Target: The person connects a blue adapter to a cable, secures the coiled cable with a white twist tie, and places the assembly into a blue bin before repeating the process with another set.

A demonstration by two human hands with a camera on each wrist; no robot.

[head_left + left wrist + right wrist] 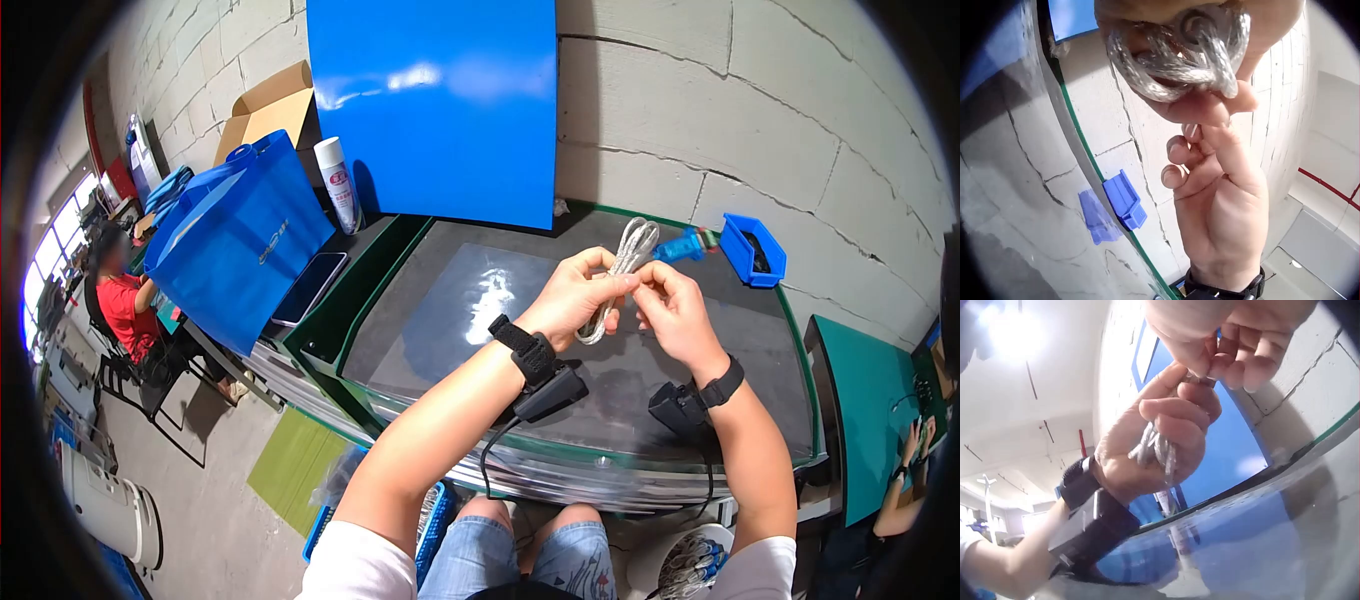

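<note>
A coiled silvery braided cable [632, 250] is gripped by the left hand [580, 297], its loops sticking out above and below the fingers. Close up, the loops [1160, 81] fill the upper part of the left wrist view. The right hand [680, 312] meets the left at the coil; its thumb and index finger pinch a small part of the cable by the left thumb, mostly hidden by fingertips. Its other fingers are bent, as the left wrist view shows of this hand [1216, 200]. A blue connector [685, 246] extends from the coil behind the right hand.
The dark work surface [400, 350] has a green rim. A blue bin [752, 250] stands at its back right. Left are a blue bag [240, 240], a spray can [338, 185] and a dark flat device [310, 288]. A seated person [130, 310] is farther left.
</note>
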